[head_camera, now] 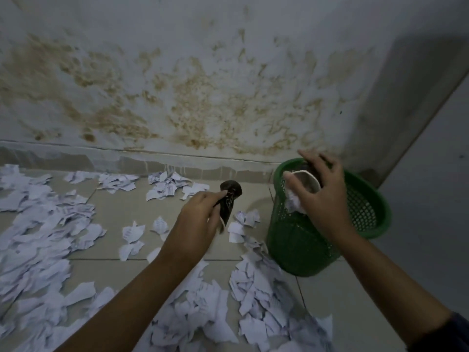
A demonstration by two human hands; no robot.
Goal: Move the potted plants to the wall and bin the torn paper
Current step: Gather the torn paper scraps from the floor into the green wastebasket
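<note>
Head view, looking down at a tiled floor (121, 207) where it meets a stained wall (177, 72). The left hand (196, 217) reaches forward from lower centre, its fingers curled round a dark crumpled paper cup (229, 199); the cup's flattened end projects beyond the fingertips toward the wall, and a thin white rim edge shows below the knuckles. The right hand (321, 196) is extended over the mouth of a green mesh bin (299, 240), fingers spread and bent round a second dark cup with a white rim (305, 181), which is held tilted above the bin opening. A wad of white paper (294, 199) lies just beneath the thumb, against the bin's near rim; whether the hand is holding it or it rests on the bin cannot be told. The bin stands tilted in the corner, its base on the floor below the right wrist. Torn paper (38, 237), white with faint printed lines, is scattered over the tiles: dense to the left of the left hand, in small groups beyond its fingertips along the skirting, and heaped beneath both forearms. The interior of the bin is largely hidden by the right hand. A dark sleeve (451, 334) is cut off at the lower right edge. Markings on the left cup are too dim to read.
</note>
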